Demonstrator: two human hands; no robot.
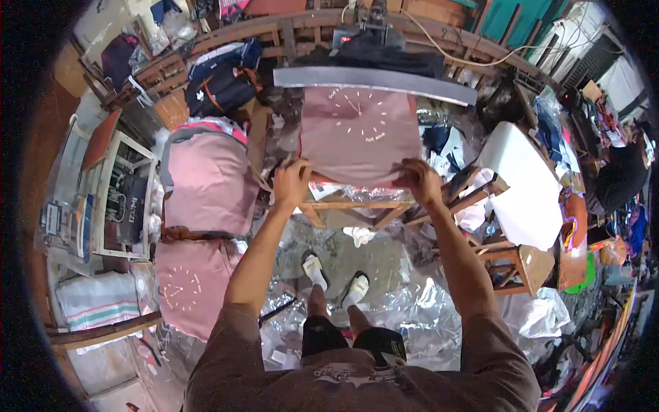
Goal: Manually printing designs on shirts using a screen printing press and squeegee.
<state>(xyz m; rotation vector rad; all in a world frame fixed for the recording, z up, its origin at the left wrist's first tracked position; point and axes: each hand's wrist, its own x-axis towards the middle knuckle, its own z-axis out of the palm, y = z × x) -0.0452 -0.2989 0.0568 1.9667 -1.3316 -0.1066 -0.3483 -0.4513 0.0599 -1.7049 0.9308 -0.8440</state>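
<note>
A dusty-pink fabric panel (357, 141) lies spread on a flat work stand, its white clock-like print facing up. At its near left corner, the fingers of my left hand (293, 182) are closed on the edge. My right hand (421, 181) pinches the near right corner in the same way. Between the hands the near edge sags in small folds. Beneath the fabric a red-edged board (391, 183) shows at the near side, on a wooden frame (357, 204). The panel's far end runs under a long grey bar (374, 80).
Left of me lies a pile of plain pink fabric (209, 182), with a printed pink piece (195, 285) nearer. At right stands a white-covered surface (525, 185) by a wooden stool (525, 268). Clear plastic sheeting (425, 316) litters the floor around my feet. A pale cable (467, 58) hangs behind.
</note>
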